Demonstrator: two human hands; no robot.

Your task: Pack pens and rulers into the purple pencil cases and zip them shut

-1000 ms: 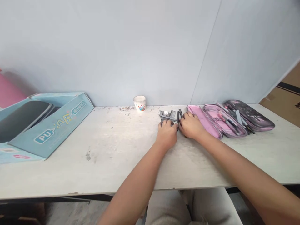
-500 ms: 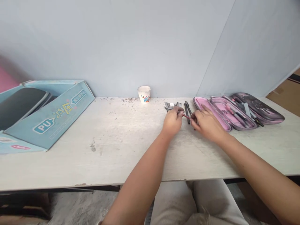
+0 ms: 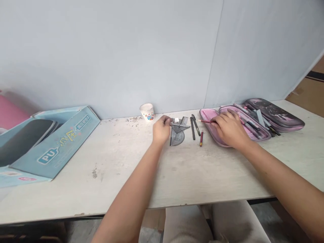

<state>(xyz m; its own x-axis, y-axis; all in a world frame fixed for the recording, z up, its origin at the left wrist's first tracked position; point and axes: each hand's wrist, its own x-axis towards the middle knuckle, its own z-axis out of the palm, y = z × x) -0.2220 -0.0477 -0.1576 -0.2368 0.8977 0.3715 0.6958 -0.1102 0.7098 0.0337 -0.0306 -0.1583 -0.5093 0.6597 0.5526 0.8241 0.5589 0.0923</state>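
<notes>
My left hand (image 3: 161,129) is curled at the left end of a small heap of grey rulers (image 3: 180,124) and pinches them; a grey protractor (image 3: 178,137) lies just below. My right hand (image 3: 229,130) rests over the open pink pencil case (image 3: 208,127) and holds a thin red pencil (image 3: 204,121) that points left. Two black pens (image 3: 193,126) and a short red pen (image 3: 201,138) lie on the table between my hands. A small white eraser (image 3: 177,119) sits on the rulers.
A paper cup (image 3: 147,111) stands by the wall, left of my left hand. The case's dark lid (image 3: 275,116) lies open to the right, with several pens inside. A pale blue cardboard box (image 3: 63,138) holding a dark case (image 3: 22,135) fills the table's left end.
My hands have parted: the right one carried the red pencil right, over the pink case. The left one moved to the rulers' left end. The protractor and red pen now show.
</notes>
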